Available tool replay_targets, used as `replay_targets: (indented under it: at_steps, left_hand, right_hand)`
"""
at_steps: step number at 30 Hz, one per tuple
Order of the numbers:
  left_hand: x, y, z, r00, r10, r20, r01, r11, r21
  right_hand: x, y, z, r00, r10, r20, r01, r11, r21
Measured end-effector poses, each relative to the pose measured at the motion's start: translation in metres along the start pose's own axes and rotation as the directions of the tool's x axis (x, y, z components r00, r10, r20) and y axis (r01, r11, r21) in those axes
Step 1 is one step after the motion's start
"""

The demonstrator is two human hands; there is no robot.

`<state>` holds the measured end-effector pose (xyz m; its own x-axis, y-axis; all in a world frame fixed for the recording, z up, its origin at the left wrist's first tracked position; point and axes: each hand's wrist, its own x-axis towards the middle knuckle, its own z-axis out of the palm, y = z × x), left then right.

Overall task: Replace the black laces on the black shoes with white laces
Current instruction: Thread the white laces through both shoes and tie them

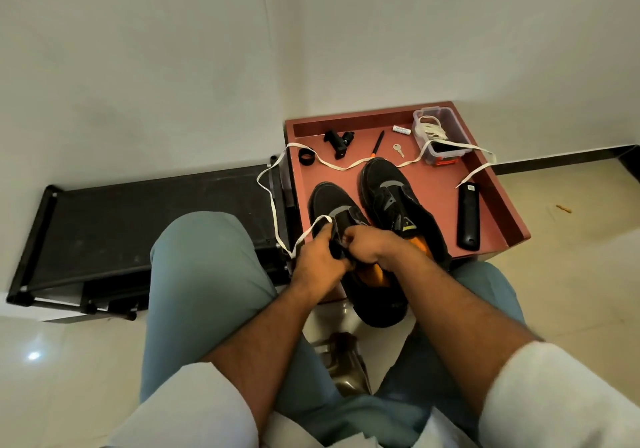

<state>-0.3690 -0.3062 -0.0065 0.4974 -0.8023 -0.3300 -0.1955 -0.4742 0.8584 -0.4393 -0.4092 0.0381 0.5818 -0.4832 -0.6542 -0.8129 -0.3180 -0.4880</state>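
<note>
I am counting two black shoes on the red tray [498, 205]: the near shoe [332, 205] lying under my hands at about six o'clock of the tray, its heel hanging past the tray's near edge, and the far shoe [391, 191] sitting just beside it at three o'clock. My left hand [317, 264] is curling around the near shoe's tongue and pinching one white lace [332, 165], while my right hand [367, 245] is gripping the shoe's collar with bent fingers. That lace is looping off the tray's nine o'clock edge, crossing back past both toes, and ending near the remote [468, 217] at three o'clock. More white laces are lying bundled in one clear box [441, 135] at the one o'clock corner; how many I cannot tell. One key [399, 150], one pen [377, 144] and one small white tube [401, 130] are lying toward twelve o'clock, leaving bare tray between them and the shoes. My fingers are hiding the eyelets.
</note>
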Motion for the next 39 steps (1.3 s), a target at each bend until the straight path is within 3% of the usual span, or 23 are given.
replay_targets:
  at_steps: [3,5,8,10,13,15,19,24,30,33,36,37,39]
  left_hand:
    - [0.007,-0.001,-0.005,0.992,-0.047,-0.115,0.045,0.999,-0.017]
    - [0.010,-0.001,-0.006,0.979,-0.031,-0.200,0.047,0.996,0.075]
    - [0.016,0.000,-0.010,0.957,-0.038,-0.289,0.060,0.996,0.066]
    - [0.017,0.001,-0.011,0.946,-0.058,-0.318,0.080,0.995,0.056]
    - [0.011,0.008,-0.011,0.951,-0.052,-0.304,0.082,0.993,0.087]
    - [0.004,0.013,-0.011,0.963,-0.119,-0.242,0.129,0.991,0.027]
    - [-0.002,0.012,-0.009,0.972,-0.231,-0.041,0.227,0.971,-0.080]
    - [-0.005,0.008,-0.019,0.964,-0.263,-0.028,0.262,0.965,-0.028]
    - [-0.009,0.007,-0.022,0.947,-0.311,0.080,0.313,0.950,-0.019]
    - [-0.008,0.001,-0.025,0.957,-0.271,0.104,0.261,0.960,0.099]
    - [-0.009,-0.002,-0.027,0.963,-0.156,0.220,0.106,0.969,0.222]
    - [-0.012,-0.002,-0.025,0.936,-0.127,0.329,0.037,0.963,0.268]
    - [-0.020,-0.005,-0.017,0.790,-0.160,0.593,-0.079,0.931,0.356]
  right_hand:
    - [-0.033,0.013,-0.008,0.997,-0.074,0.019,0.074,0.997,0.007]
    - [-0.061,0.026,-0.006,0.985,-0.135,0.110,0.132,0.991,0.035]
    - [-0.103,0.046,0.005,0.931,-0.247,0.269,0.250,0.968,0.022]
    - [-0.111,0.057,0.016,0.919,-0.301,0.255,0.285,0.954,0.098]
    - [-0.096,0.065,0.033,0.943,-0.326,0.073,0.312,0.937,0.158]
    - [-0.079,0.068,0.044,0.934,-0.354,-0.040,0.356,0.927,0.118]
    - [-0.064,0.069,0.056,0.923,-0.365,-0.121,0.381,0.911,0.158]
    - [-0.059,0.068,0.059,0.875,-0.421,-0.240,0.468,0.862,0.194]
    - [-0.061,0.070,0.059,0.888,-0.372,-0.270,0.439,0.862,0.253]
    - [-0.056,0.073,0.056,0.884,-0.350,-0.309,0.398,0.911,0.110]
    - [-0.052,0.071,0.051,0.848,-0.288,-0.445,0.299,0.953,-0.046]
    - [-0.052,0.069,0.051,0.840,-0.280,-0.465,0.283,0.957,-0.065]
    - [-0.051,0.066,0.052,0.833,-0.269,-0.484,0.274,0.960,-0.061]
